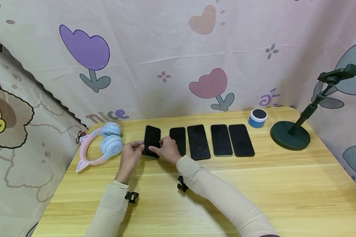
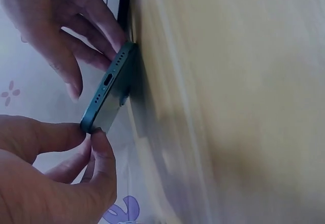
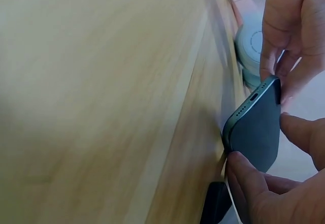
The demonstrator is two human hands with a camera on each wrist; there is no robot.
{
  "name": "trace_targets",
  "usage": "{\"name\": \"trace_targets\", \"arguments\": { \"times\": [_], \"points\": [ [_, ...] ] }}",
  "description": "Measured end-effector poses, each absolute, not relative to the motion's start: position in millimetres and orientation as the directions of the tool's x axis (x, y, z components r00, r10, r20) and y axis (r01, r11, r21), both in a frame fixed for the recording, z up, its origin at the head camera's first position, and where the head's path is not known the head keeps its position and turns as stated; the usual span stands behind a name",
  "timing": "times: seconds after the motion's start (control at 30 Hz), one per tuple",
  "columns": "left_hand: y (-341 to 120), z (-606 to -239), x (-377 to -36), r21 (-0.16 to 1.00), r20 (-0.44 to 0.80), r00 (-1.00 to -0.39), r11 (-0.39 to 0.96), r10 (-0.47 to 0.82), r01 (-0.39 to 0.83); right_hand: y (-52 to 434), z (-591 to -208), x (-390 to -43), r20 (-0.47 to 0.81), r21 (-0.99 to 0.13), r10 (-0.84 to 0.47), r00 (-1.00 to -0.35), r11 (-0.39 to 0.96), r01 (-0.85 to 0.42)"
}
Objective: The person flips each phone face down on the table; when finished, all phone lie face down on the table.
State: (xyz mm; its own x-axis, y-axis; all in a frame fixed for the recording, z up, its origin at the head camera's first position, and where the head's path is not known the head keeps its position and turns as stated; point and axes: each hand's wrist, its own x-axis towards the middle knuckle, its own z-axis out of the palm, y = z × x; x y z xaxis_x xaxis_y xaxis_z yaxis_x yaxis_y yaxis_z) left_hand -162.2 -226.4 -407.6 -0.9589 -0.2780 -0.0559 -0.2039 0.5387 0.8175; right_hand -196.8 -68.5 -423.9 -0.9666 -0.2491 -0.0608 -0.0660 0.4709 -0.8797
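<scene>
Phone [image 1: 152, 136] between hands, left of four other phones [image 1: 199, 142], long axis roughly front to back. Left hand [image 1: 131, 157] pinches near left corner; right hand [image 1: 169, 150] loose, fingers touching right edge, thumb apart above screen. Neither hand nearer.

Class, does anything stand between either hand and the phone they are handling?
Nothing visible does. The left hand pinches the phone near a lower corner; the right hand touches its opposite side. The headphones and the next phone lie to either side, not between.
</scene>
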Motion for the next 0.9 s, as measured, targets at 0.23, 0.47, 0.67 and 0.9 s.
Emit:
{"name": "trace_targets", "arguments": {
  "times": [0.23, 0.47, 0.67, 0.9],
  "points": [
    [-226.2, -401.6, -161.4, 0.847, -0.033, -0.965, 0.505, -0.261, -0.165, -72.4, -427.8, -196.7, -0.052, -0.912, -0.250, -0.967, 0.405, -0.056],
    [-222.8, -399.5, -162.3, 0.866, -0.018, -0.969, 0.480, -0.248, -0.138, -73.2, -426.7, -193.6, -0.067, -0.940, -0.230, -0.971, 0.342, -0.016],
    [-223.2, -401.1, -161.4, 0.876, -0.020, -0.968, 0.462, -0.249, -0.137, -75.3, -425.8, -192.3, -0.101, -0.957, -0.217, -0.971, 0.289, 0.035],
    [-223.3, -400.4, -160.1, 0.886, -0.033, -0.979, 0.447, -0.203, -0.123, -78.0, -425.2, -192.0, -0.149, -0.984, -0.240, -0.959, 0.136, 0.119]
  ]
}}
